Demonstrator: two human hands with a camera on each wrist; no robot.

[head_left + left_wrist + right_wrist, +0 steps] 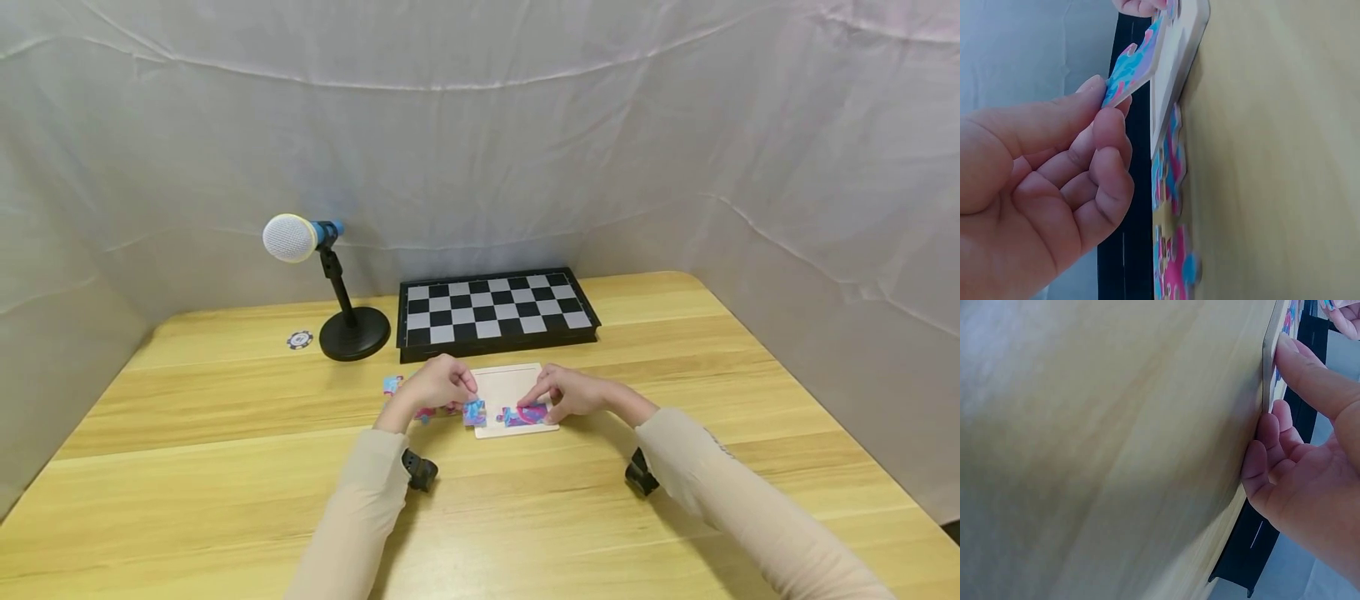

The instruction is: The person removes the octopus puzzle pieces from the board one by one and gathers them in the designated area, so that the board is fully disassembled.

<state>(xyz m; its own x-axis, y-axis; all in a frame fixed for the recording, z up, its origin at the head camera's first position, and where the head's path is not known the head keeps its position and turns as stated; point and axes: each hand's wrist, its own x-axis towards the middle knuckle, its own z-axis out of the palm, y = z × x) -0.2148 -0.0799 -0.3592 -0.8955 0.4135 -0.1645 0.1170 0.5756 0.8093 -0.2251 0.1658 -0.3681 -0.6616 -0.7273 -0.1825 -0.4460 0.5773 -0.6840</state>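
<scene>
My left hand pinches a blue and purple jigsaw piece between thumb and fingertips. It is tilted over the left end of a pale wooden puzzle tray. Inside the tray's near right corner lie joined pink and blue jigsaw pieces. The right hand lies over that corner, its index fingertip on the joined pieces and its thumb at the tray's edge. Its other fingers bend loosely by the table in the right wrist view.
Loose jigsaw pieces lie left of the tray, partly behind the left hand. Behind it sits a black-framed checkered board. A microphone on a stand and a poker chip are at the back left.
</scene>
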